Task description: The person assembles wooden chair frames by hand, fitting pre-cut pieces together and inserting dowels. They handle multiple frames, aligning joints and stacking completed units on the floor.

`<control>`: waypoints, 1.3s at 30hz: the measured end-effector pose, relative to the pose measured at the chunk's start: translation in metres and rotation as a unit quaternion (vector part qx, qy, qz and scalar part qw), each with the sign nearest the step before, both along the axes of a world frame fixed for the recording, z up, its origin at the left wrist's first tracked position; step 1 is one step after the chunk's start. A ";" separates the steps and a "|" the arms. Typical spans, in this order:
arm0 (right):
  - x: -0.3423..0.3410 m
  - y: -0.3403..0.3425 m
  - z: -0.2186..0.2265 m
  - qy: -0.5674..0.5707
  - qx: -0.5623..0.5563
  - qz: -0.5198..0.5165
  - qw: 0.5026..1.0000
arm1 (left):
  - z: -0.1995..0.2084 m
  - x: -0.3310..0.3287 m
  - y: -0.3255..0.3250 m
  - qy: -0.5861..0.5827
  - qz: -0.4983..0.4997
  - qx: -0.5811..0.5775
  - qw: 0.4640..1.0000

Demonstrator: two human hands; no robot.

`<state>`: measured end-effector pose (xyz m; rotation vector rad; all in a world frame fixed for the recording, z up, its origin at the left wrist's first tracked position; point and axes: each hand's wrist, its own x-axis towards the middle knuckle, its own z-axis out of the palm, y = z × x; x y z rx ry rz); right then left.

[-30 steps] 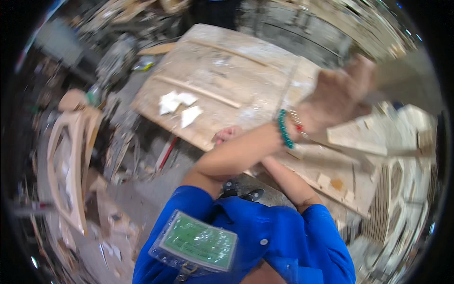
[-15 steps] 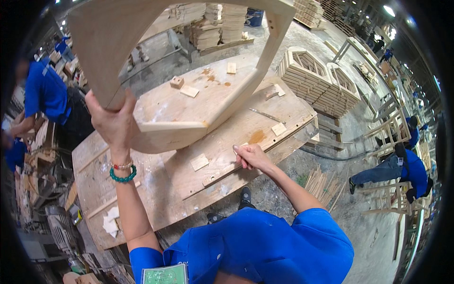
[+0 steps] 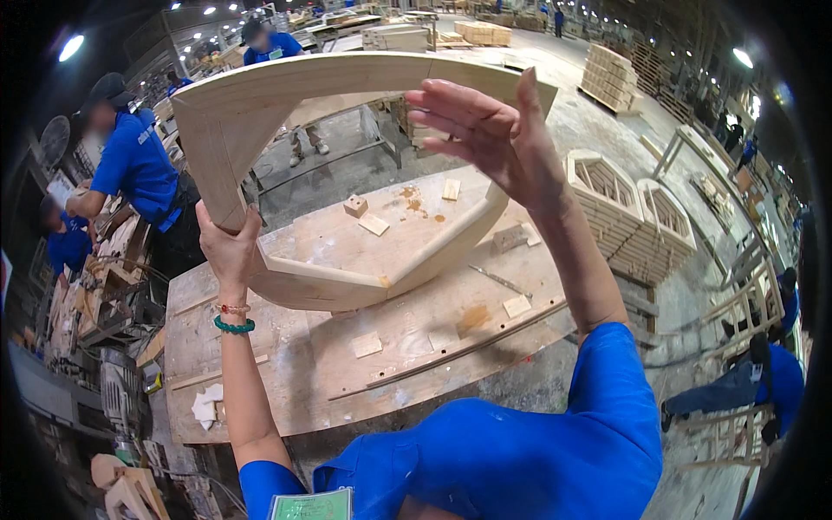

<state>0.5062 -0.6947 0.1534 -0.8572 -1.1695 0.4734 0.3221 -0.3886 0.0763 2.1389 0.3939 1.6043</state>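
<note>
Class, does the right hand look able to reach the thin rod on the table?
Probably yes: the right hand looks open and empty, and the thin rod lies uncovered this side of the wooden frame.

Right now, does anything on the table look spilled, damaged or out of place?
Yes: brown stains stand out on the pale table, at its far side and nearer right; wet or dry, I cannot tell. Jagged white scraps lie at its left. The frame in the left hand shows no visible break.

Blue shirt (image 3: 485, 451), short slvs (image 3: 617, 373), grn bead bracelet (image 3: 234, 325)
</note>
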 end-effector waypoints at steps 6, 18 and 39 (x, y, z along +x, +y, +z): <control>0.010 0.001 0.014 0.249 0.028 0.241 0.938 | 0.003 0.004 -0.006 -0.003 0.003 0.019 1.000; 0.038 0.056 0.069 -0.623 0.085 -0.490 0.604 | 0.012 0.010 -0.008 0.004 0.065 0.060 0.996; 0.039 -0.023 0.126 -0.333 -0.069 -0.399 0.852 | -0.224 0.051 -0.197 -0.106 -0.332 -0.630 0.694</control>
